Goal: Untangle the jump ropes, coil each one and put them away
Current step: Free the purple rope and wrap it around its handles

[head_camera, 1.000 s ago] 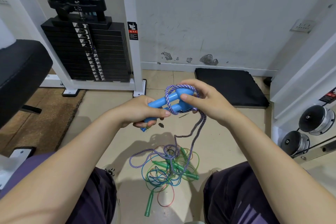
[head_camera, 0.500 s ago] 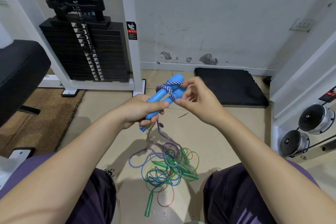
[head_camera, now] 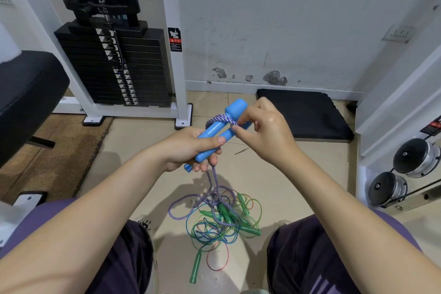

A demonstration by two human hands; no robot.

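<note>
Nearest the camera, two knees in dark trousers (head_camera: pixel 124 260) frame a patch of beige tiled floor (head_camera: pixel 148 174) on which a tangle of thin jump ropes (head_camera: pixel 222 224) lies: green, blue and reddish cords looped over one another, with several green handles (head_camera: pixel 196 267) poking out of the heap. A purple braided rope (head_camera: pixel 188 200) loops through that pile and rises from it to the hands above. The left hand (head_camera: pixel 188 148) is curled round two blue handles (head_camera: pixel 222 131) held side by side, their fat ends pointing up and away. The right hand (head_camera: pixel 265 131) pinches the braided rope where it wraps across the upper part of the blue handles, thumb and forefinger closed on the cord. Beyond the hands, a black mat (head_camera: pixel 305 114) lies on the tiles against the wall's base. To the left stands a white-framed weight machine with a black weight stack (head_camera: pixel 114 67), and a black padded seat (head_camera: pixel 26 93) juts in at the left edge above a brown floor mat (head_camera: pixel 59 153). At the right, chrome dumbbell ends (head_camera: pixel 403 169) sit low in a white rack. The far wall (head_camera: pixel 274 19) is scuffed white plaster with chipped patches near the skirting.
</note>
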